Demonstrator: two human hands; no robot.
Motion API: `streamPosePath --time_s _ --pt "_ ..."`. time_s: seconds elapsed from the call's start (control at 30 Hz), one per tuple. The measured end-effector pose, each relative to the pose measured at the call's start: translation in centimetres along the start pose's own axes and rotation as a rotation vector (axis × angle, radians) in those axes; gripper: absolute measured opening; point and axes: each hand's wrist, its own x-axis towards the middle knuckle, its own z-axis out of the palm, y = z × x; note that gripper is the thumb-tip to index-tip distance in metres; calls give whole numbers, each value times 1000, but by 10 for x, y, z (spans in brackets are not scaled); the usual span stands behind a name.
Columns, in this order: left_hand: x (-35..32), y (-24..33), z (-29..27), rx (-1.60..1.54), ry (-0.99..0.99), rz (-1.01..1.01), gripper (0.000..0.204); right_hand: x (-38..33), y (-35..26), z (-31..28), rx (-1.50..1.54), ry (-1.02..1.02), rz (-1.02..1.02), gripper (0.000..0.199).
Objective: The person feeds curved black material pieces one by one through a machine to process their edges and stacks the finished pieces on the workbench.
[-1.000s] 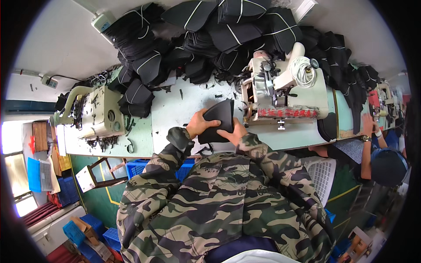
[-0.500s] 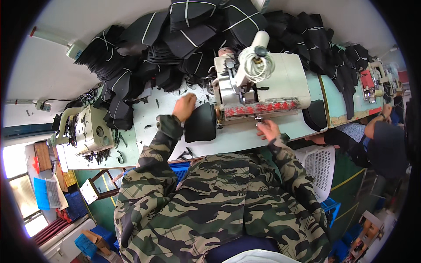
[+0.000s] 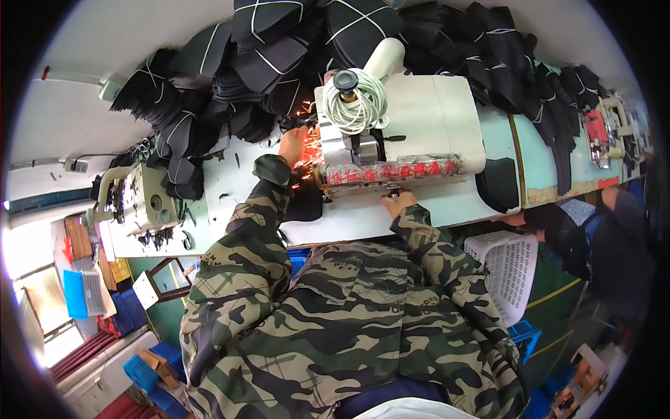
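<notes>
An off-white bench machine (image 3: 436,105) stands on the table before me, a dark roller-like front bar (image 3: 394,171) with red markings along its near side. My left hand (image 3: 293,145) is at the machine's left end, fingers curled and lit orange; what they hold, if anything, is hidden. Bright sparks (image 3: 309,148) spray right beside it. Below that hand lies a stack of black sheet pieces (image 3: 305,204), partly covered by my sleeve. My right hand (image 3: 399,203) is closed on a small metal knob (image 3: 393,190) under the front bar.
Tied bundles of black pieces (image 3: 269,59) are heaped along the back. A coil of pale cable (image 3: 354,105) hangs on the machine. Another machine (image 3: 143,202) stands at left, amid dark scraps. More black pieces (image 3: 497,185) lie at right, above a white basket (image 3: 509,269). A person (image 3: 614,244) sits farther right.
Sparks have appeared at the machine's left end. My left hand has moved in close to that end. My right hand has closed on the knob. The view has shifted slightly.
</notes>
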Motion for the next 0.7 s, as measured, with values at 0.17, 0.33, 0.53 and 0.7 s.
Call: streamPosePath --time_s 0.17,0.33,0.53,0.7 --pt "9 -4 -4 26 -72 -81 42 8 20 10 65 21 24 39" --pt "6 5 -6 -145 -244 -153 38 2 8 1 199 -9 13 39" --pt "52 -48 -7 214 -99 183 42 7 20 9 135 29 16 42" --pt "4 10 -8 -119 -208 -138 43 11 33 16 220 10 22 40"
